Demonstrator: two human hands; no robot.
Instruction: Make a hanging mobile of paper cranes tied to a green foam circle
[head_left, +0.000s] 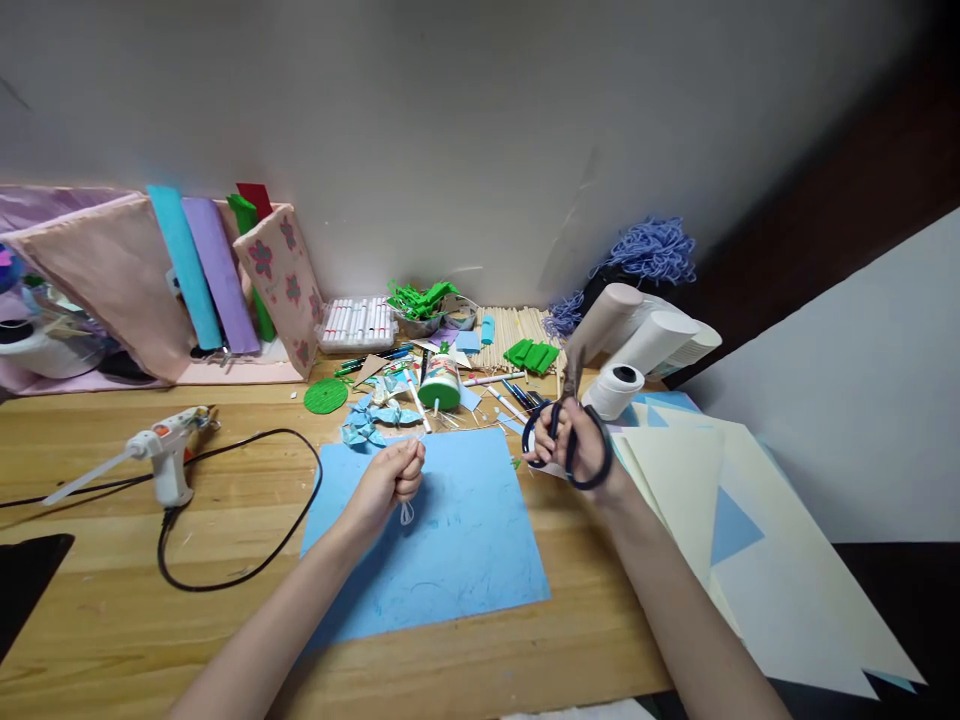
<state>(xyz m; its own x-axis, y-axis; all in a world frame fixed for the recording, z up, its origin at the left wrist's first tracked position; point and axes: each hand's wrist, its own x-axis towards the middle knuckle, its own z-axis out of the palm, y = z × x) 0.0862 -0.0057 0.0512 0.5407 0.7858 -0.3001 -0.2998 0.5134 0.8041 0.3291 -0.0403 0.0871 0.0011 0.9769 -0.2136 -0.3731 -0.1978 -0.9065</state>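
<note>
A white hot-glue gun lies on the wooden table at far left. The left hand hovers fisted over the light blue paper sheet, pinching a thin white thread loop. The right hand, fingers through the handles, grips black-handled scissors pointing up, beside cream paper sheets

White hot-glue gun w/ black cord lay on wooden table, left. Cream paper sheets lay right; white thread spool and purple yarn bundle sat behind them.
</note>
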